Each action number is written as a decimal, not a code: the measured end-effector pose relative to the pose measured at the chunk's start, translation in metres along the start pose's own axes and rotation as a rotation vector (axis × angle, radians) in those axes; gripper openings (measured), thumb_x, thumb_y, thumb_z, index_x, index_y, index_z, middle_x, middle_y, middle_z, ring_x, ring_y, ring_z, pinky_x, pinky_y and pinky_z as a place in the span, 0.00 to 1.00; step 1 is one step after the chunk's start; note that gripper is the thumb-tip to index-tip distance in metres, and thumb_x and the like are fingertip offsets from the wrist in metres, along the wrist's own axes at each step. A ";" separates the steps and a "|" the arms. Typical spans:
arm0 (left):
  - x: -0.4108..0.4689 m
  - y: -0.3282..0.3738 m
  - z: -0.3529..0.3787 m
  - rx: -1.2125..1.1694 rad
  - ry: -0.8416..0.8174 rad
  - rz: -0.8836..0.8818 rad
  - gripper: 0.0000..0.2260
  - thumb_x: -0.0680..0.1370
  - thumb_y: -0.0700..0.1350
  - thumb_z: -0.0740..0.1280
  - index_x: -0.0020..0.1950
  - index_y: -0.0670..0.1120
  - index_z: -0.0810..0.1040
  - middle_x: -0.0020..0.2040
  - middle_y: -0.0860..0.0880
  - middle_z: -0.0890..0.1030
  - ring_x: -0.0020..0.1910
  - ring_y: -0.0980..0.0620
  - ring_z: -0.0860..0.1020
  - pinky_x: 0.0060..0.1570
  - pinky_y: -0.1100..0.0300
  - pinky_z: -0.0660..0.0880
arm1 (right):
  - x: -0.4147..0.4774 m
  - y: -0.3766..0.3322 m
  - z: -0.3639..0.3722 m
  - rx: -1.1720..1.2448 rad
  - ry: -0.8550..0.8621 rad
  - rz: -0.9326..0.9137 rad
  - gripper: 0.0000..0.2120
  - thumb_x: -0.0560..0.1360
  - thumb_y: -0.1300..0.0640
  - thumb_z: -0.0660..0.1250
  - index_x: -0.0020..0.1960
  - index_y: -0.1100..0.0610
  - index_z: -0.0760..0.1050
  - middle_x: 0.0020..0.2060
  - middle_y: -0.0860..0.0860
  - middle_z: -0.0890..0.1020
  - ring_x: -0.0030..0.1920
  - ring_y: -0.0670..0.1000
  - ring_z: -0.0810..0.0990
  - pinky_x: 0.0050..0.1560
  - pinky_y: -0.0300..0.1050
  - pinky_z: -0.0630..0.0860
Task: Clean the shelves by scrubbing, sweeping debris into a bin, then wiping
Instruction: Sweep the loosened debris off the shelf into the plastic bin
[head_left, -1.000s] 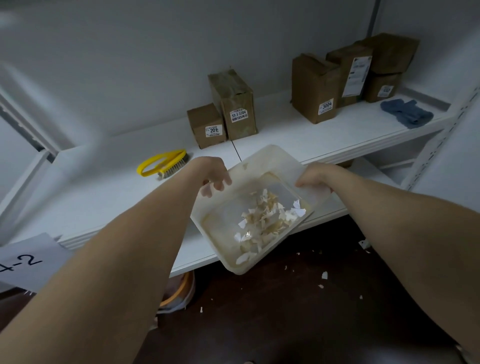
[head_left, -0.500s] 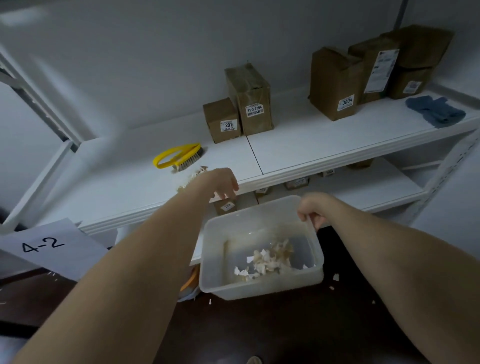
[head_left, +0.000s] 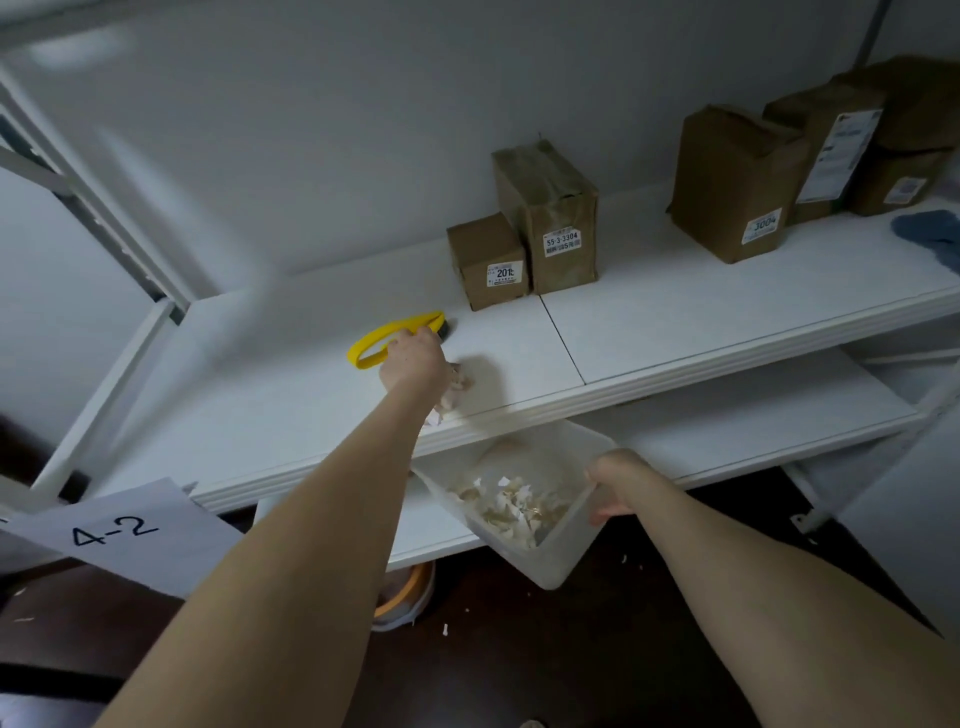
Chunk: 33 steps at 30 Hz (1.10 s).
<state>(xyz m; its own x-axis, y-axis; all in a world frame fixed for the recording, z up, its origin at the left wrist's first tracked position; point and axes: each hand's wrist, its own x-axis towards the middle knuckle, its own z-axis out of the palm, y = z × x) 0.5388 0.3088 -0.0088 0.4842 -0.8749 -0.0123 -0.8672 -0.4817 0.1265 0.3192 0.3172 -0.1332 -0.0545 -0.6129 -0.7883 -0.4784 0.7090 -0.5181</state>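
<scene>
Left hand (head_left: 415, 361) perhaps touches brush (head_left: 371, 347); bin (head_left: 551, 565) held below.

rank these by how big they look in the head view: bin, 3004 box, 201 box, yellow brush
1. bin, though it is nearest the camera
2. 3004 box
3. 201 box
4. yellow brush, partly hidden by the left hand, so its place is unsure
</scene>
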 end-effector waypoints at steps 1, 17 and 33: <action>0.006 -0.004 -0.001 -0.003 0.030 -0.010 0.18 0.77 0.37 0.61 0.66 0.41 0.67 0.65 0.41 0.68 0.66 0.42 0.68 0.54 0.50 0.72 | 0.001 -0.006 0.004 0.014 0.008 0.006 0.13 0.73 0.67 0.67 0.57 0.66 0.72 0.58 0.65 0.75 0.45 0.68 0.80 0.42 0.59 0.82; 0.082 -0.053 0.003 -0.032 -0.042 -0.074 0.16 0.80 0.47 0.54 0.64 0.45 0.71 0.62 0.44 0.75 0.61 0.43 0.74 0.53 0.54 0.70 | 0.031 -0.057 0.049 -0.163 -0.080 0.062 0.15 0.79 0.63 0.57 0.64 0.67 0.65 0.62 0.67 0.73 0.53 0.66 0.81 0.13 0.39 0.69; 0.033 -0.089 -0.003 -0.537 -0.036 -0.283 0.21 0.77 0.58 0.60 0.39 0.40 0.74 0.40 0.38 0.80 0.40 0.39 0.81 0.35 0.58 0.73 | 0.012 -0.045 0.062 0.056 -0.065 -0.026 0.15 0.77 0.65 0.61 0.63 0.65 0.70 0.60 0.64 0.73 0.47 0.65 0.80 0.22 0.49 0.77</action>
<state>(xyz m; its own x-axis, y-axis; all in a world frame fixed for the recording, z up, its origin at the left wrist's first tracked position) 0.6327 0.3226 -0.0180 0.6751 -0.7220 -0.1512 -0.5206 -0.6115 0.5959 0.3944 0.2999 -0.1402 0.0154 -0.6082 -0.7936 -0.4293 0.7128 -0.5546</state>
